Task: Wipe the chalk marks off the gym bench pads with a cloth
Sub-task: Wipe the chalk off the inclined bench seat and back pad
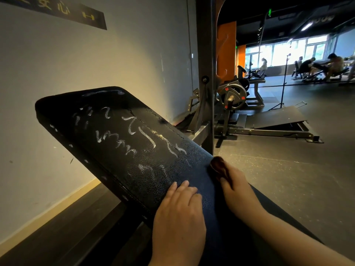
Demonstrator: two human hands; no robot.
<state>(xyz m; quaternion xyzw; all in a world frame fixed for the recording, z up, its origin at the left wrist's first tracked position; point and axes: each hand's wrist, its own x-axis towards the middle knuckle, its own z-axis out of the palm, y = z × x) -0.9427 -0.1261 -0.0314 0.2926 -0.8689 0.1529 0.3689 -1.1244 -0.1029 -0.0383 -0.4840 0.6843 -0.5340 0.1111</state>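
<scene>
A black inclined bench pad [92, 120] rises to the upper left, covered with white chalk marks [134, 137] over most of its face. My left hand [178, 214] lies flat on the pad's lower part, fingers spread, holding nothing. My right hand [236, 189] is at the pad's right edge, closed on a dark reddish-brown cloth [219, 166] that is bunched up and pressed against the pad's edge. The lower part of the pad near my hands looks free of chalk.
A pale wall [67, 60] stands close on the left. A dark steel rack upright [206, 73] rises just behind the bench. A plate-loaded machine [233, 96] and a sloped platform [278, 116] stand beyond. People sit far off at the right by the windows.
</scene>
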